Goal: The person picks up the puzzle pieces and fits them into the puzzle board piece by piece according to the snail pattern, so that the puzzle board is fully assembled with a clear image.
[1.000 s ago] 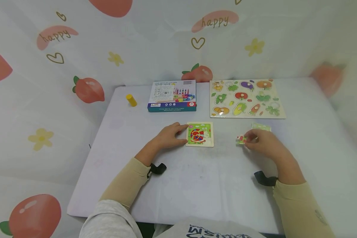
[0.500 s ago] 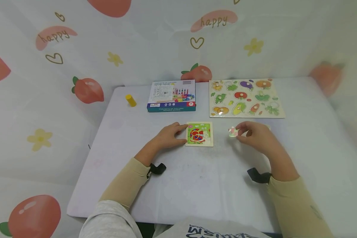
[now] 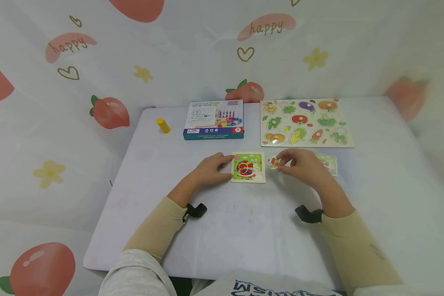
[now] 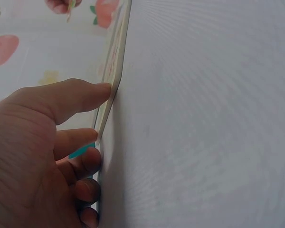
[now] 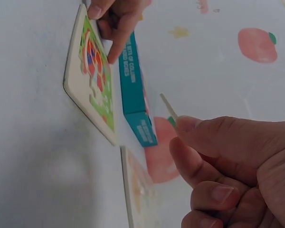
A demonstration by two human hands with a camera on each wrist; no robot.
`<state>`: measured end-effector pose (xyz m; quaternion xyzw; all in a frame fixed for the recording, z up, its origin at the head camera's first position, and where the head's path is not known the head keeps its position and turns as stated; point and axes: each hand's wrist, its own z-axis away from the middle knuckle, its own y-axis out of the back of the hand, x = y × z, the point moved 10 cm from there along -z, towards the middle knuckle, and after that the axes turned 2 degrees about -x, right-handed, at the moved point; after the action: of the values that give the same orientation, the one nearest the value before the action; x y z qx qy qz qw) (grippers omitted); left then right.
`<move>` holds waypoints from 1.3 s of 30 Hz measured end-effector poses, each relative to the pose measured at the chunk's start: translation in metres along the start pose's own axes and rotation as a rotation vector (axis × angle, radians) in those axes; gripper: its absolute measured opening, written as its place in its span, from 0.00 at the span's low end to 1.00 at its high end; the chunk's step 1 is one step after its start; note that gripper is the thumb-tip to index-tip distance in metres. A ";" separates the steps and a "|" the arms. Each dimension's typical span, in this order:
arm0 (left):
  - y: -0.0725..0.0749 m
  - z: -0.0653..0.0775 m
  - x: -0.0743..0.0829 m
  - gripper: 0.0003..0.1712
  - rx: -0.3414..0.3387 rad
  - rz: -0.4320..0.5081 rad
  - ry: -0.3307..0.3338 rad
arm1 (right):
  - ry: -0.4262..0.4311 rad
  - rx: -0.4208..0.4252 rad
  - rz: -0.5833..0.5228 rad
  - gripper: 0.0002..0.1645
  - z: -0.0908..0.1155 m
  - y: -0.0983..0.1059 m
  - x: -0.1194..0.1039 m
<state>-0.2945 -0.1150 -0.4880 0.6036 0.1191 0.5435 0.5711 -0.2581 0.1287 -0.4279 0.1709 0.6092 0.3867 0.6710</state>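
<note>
A small square wooden jigsaw puzzle point(image 3: 262, 167) with a colourful snail picture lies flat mid-table. My left hand point(image 3: 211, 169) rests at its left side, thumb and index finger spread apart and touching the edge; the other fingers are bent below, as the left wrist view shows. Just right of the puzzle, my right hand point(image 3: 304, 165) pinches a red and green puzzle piece point(image 3: 274, 163) between thumb and fingertips. Seen edge-on in the right wrist view, the thin piece point(image 5: 168, 105) is apart from the puzzle. Pale bare wood point(image 5: 94, 95) shows inside the puzzle's picture.
Behind the right hand lies a light green pictured piece or card point(image 3: 331, 162), partly covered. Farther back are a vegetable peg board point(image 3: 307, 123), a beaded-boxes carton point(image 3: 213, 119) and a yellow cylinder point(image 3: 163, 125). A printed cloth point(image 3: 192, 61) hangs behind the table.
My right hand has carried the puzzle piece leftward, close to the puzzle's right edge, uncovering more of the green card. The left hand has stayed in place.
</note>
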 end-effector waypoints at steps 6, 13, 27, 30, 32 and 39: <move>0.000 0.001 -0.001 0.41 -0.001 -0.004 0.015 | 0.035 -0.021 -0.003 0.18 -0.009 -0.015 -0.009; -0.001 0.000 0.000 0.41 -0.006 -0.014 0.003 | 0.018 -0.072 -0.004 0.19 -0.019 -0.034 -0.010; 0.000 -0.001 -0.001 0.41 0.000 -0.010 0.003 | 0.011 -0.154 0.007 0.18 -0.029 -0.058 -0.011; -0.001 -0.002 -0.002 0.42 -0.003 -0.011 0.002 | 0.001 -0.161 0.020 0.18 -0.030 -0.062 -0.010; -0.002 -0.002 -0.002 0.42 -0.003 -0.010 0.001 | 0.000 -0.163 0.037 0.18 -0.031 -0.063 -0.009; -0.001 -0.002 -0.002 0.41 0.011 -0.014 -0.016 | 0.013 -0.157 0.098 0.19 -0.034 -0.065 -0.006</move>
<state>-0.2963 -0.1153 -0.4898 0.6102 0.1220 0.5338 0.5725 -0.2702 0.0737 -0.4762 0.1448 0.5725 0.4665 0.6585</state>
